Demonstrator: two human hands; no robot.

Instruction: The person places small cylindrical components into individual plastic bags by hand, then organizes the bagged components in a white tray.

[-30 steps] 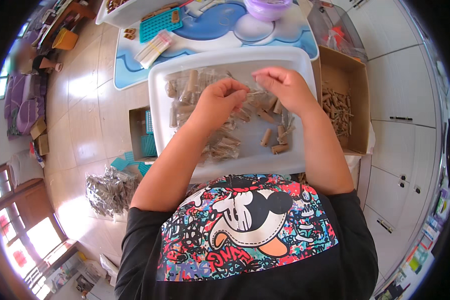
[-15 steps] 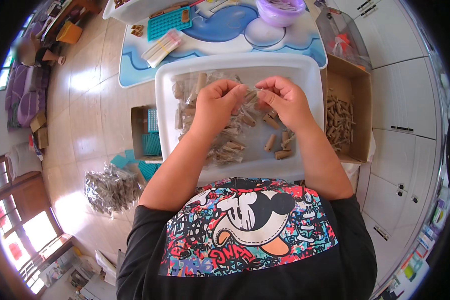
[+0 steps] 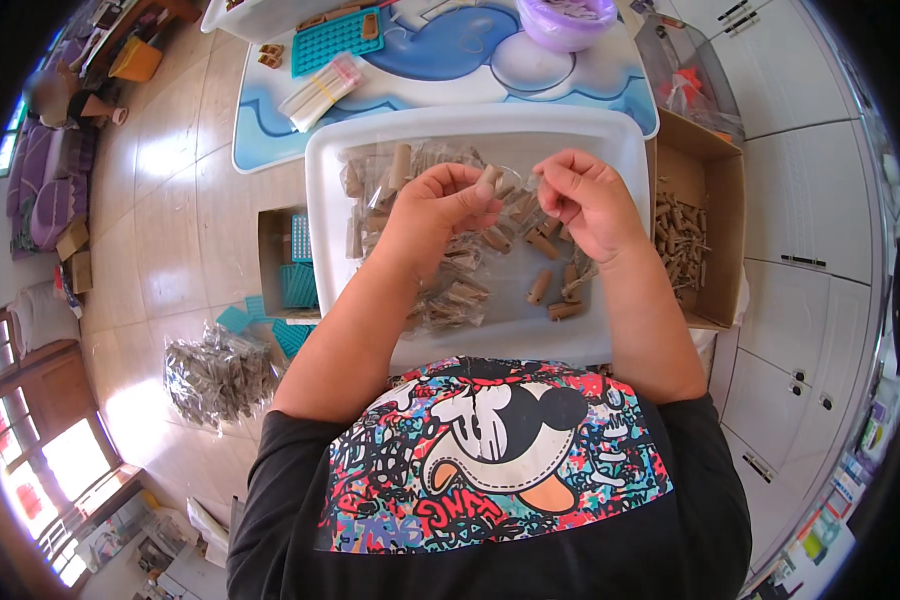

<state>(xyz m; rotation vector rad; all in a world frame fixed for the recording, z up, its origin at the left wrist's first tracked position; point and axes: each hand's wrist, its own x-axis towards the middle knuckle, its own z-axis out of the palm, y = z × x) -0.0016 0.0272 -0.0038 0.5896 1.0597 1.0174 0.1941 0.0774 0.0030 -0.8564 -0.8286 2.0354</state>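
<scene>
Over a white plastic tub (image 3: 625, 130), my left hand (image 3: 435, 210) is closed around a small tan cylindrical piece (image 3: 491, 176), its end showing between thumb and forefinger. To its right, my right hand (image 3: 592, 205) pinches what looks like a thin clear plastic bag (image 3: 526, 182); its outline is hard to make out. Below the hands lie many tan pieces in clear bags (image 3: 460, 293), filling the tub's left and middle. Several loose tan cylinders (image 3: 540, 286) rest on the tub's bottom at the right.
A cardboard box (image 3: 725, 215) of tan pieces stands right of the tub. At the left are a box with teal trays (image 3: 298, 285) and a large clear bag of pieces (image 3: 215, 380) on the floor. The blue-white table (image 3: 440, 90) behind carries a purple bowl (image 3: 567, 28).
My hands have drawn apart, the right one moving slightly right and turning its fingers inward. The tan piece now shows clearly at my left fingertips.
</scene>
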